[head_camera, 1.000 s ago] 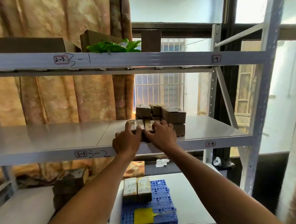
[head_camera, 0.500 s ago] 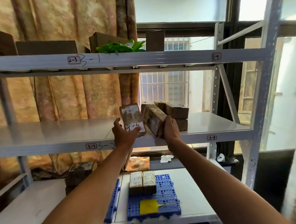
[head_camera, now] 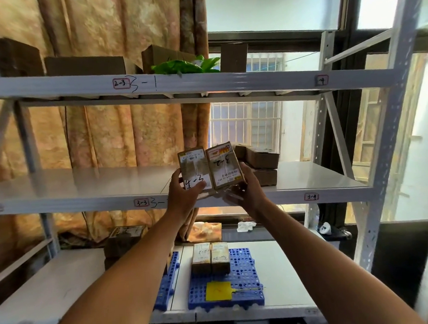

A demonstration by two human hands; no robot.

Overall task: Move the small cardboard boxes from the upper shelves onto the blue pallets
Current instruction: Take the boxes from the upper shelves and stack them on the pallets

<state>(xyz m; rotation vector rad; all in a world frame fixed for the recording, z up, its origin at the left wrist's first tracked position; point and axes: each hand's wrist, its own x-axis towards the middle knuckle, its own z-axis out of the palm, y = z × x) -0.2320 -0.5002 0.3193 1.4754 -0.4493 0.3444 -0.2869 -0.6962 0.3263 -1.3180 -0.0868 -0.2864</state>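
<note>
Forearms reach up from the bottom edge at 7 and 5 o'clock, meeting at centre. Left hand (head_camera: 182, 195) curls round the lower left corner of the left box (head_camera: 194, 169), thumb laid across its white label marked "4-3". Right hand (head_camera: 244, 190) cups the right box (head_camera: 224, 165) from below and at its right edge, fingers wrapped behind it; its label reads "3-2" upside down. Both boxes stand upright and touch side by side, faces toward the camera, lifted just in front of the middle shelf (head_camera: 84, 184).

Below the hands, at 6 o'clock, a blue pallet (head_camera: 245, 280) lies on the lower shelf (head_camera: 284, 270). Two small boxes (head_camera: 210, 257) sit side by side at its far end, and a yellow tag (head_camera: 219, 290) lies near its front edge. A second blue pallet (head_camera: 168, 282) leans just left of it, partly hidden by the left forearm.

Behind the held boxes, toward 3 o'clock, more brown boxes (head_camera: 260, 164) are stacked on the middle shelf. On the top shelf (head_camera: 203, 83) at 12 o'clock stand larger cartons (head_camera: 84, 65) and a green bag (head_camera: 184, 66). A patterned curtain (head_camera: 118, 132) hangs beyond at 10 o'clock, with a barred window (head_camera: 246, 127) to its right.
</note>
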